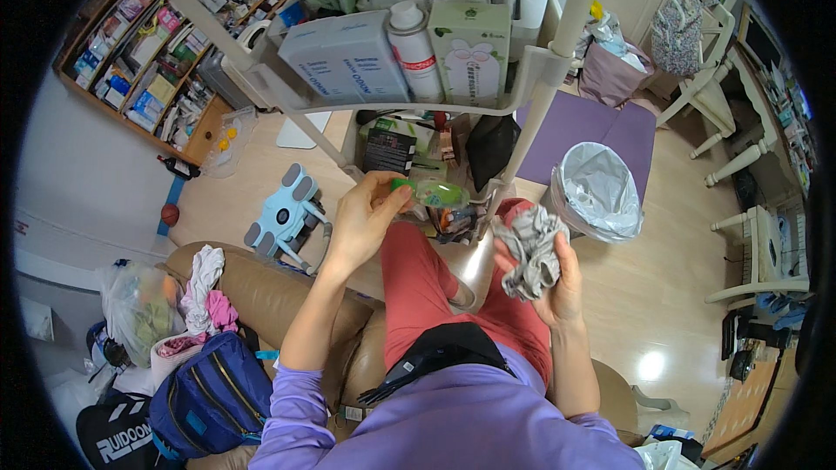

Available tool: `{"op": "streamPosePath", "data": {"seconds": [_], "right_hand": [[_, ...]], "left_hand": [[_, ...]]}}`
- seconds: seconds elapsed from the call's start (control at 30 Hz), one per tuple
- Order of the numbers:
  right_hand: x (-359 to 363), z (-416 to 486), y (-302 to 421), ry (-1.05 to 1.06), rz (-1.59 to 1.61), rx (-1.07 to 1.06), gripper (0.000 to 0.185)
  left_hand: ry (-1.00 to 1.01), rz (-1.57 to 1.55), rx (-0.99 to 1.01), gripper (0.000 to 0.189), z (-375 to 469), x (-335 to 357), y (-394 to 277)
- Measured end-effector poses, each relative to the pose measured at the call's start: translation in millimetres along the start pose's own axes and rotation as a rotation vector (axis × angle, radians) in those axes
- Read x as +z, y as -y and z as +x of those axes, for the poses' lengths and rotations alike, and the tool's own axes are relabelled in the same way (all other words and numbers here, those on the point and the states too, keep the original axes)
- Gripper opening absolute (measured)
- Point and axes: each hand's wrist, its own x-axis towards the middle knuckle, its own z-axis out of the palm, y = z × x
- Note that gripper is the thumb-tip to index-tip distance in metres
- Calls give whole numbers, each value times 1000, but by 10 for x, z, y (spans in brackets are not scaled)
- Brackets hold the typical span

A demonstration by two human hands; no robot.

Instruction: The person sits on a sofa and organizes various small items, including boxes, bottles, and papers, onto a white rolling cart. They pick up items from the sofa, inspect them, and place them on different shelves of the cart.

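Held by its green cap, a small clear bottle with green contents [441,194] is pinched in my left hand [371,217], in front of the cart's lower tier. A crumpled grey cloth [530,253] fills my right hand [563,284], above my right thigh. The white rolling cart [418,108] stands before me. Its upper basket holds blue-white packs [346,62], a white spray can with a red band [415,55] and a light green box [470,52]. Below lie a black box [390,151], a black pouch [491,150] and other small items.
A lined waste bin [599,189] stands to the right, beside a purple mat [575,127]. A light blue wheeled device [284,214] is on the floor to the left. The brown leather sofa [268,281] holds a blue backpack [212,398] and bagged clothes [140,313].
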Motion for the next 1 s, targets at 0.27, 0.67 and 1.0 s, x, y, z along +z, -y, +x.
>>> {"op": "streamPosePath", "data": {"seconds": [0.27,0.67,1.0], "right_hand": [[727,347,-44,445,-1196,-577,65],[241,334,-30,551,29,550,55],[713,120,101,411,-558,23,56]], "left_hand": [[62,-35,41,27,-272,58,-491],[343,-119,153,26,-296,-92,-701],[189,242,301,26,-358,-93,-915]]}}
